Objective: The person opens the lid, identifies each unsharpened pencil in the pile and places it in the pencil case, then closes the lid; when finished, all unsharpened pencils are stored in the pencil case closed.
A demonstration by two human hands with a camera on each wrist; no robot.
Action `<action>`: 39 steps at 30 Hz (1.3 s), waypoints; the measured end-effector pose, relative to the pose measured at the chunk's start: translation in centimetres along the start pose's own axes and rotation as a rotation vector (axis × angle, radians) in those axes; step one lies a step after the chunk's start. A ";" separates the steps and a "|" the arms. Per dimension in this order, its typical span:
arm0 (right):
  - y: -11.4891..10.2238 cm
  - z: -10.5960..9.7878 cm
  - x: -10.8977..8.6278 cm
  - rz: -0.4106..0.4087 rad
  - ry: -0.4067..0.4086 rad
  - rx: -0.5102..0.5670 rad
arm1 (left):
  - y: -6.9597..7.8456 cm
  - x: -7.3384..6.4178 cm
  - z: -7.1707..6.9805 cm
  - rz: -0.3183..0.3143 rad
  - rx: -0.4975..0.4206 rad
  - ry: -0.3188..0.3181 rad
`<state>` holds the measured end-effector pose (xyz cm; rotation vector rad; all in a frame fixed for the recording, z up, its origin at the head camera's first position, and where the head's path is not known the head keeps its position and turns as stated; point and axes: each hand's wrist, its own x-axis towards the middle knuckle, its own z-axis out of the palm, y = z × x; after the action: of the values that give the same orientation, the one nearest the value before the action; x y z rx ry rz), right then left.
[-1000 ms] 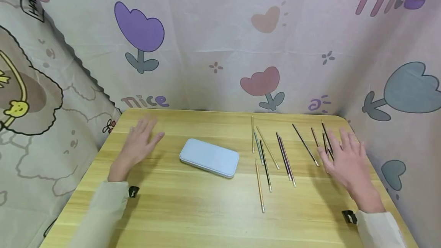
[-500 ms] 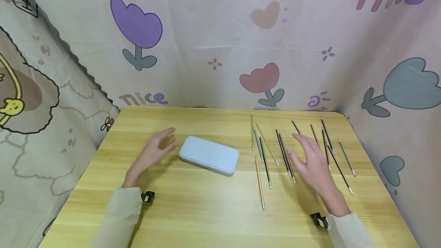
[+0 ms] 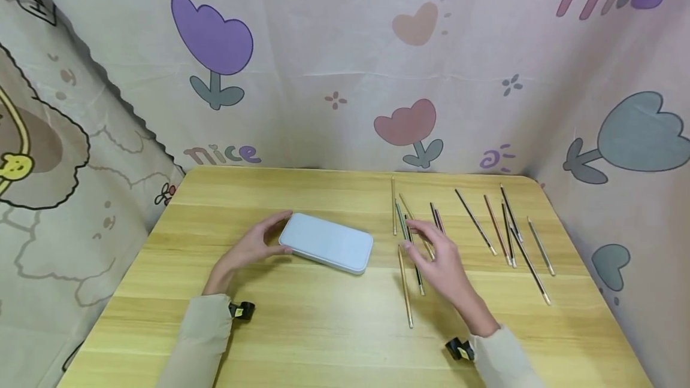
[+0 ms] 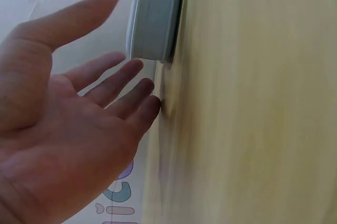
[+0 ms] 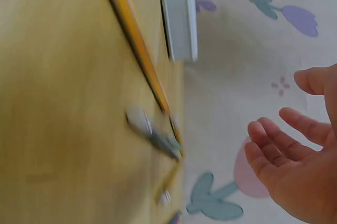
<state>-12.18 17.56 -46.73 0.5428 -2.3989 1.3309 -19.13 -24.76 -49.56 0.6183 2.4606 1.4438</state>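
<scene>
A pale blue pencil case point(image 3: 326, 243), lid closed, lies on the wooden table. At its left end is my left hand point(image 3: 252, 251), thumb and fingers spread on either side of the corner. The left wrist view has the fingertips point(image 4: 136, 66) just short of the end of the case. Over the pencils right of the case hovers my right hand point(image 3: 444, 263), fingers loosely bent with nothing between them. Beneath and beside it lie an orange pencil point(image 3: 405, 292) and a black pencil point(image 3: 418, 274); the hand partly hides several others.
More dark pencils, among them a reddish one point(image 3: 497, 229) and a grey-green one point(image 3: 541, 245), lie scattered on the right of the table point(image 3: 323, 340). A patterned cloth point(image 3: 302, 47) hangs behind the table and at both sides.
My left hand has moved right to the end of the pencil case. My right hand has swept left from the far-right pencils towards the case. Case and pencils stay in place.
</scene>
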 end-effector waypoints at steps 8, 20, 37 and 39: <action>-1.3 4.4 0.7 0.160 -0.141 0.242 | 0.0 0.5 0.6 0.027 -0.076 -0.047; -2.4 8.3 1.5 0.176 -0.211 0.118 | -0.2 0.6 0.9 0.021 0.013 -0.004; -1.6 9.6 3.0 0.070 -0.193 -0.123 | 0.6 0.8 2.0 -0.048 0.099 0.082; -1.4 9.5 3.4 0.076 -0.192 -0.115 | 0.6 0.9 2.1 -0.053 0.112 0.097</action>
<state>-15.50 8.15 -48.90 0.5766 -2.6572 1.2106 -18.94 -22.43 -50.08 0.5108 2.6265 1.3540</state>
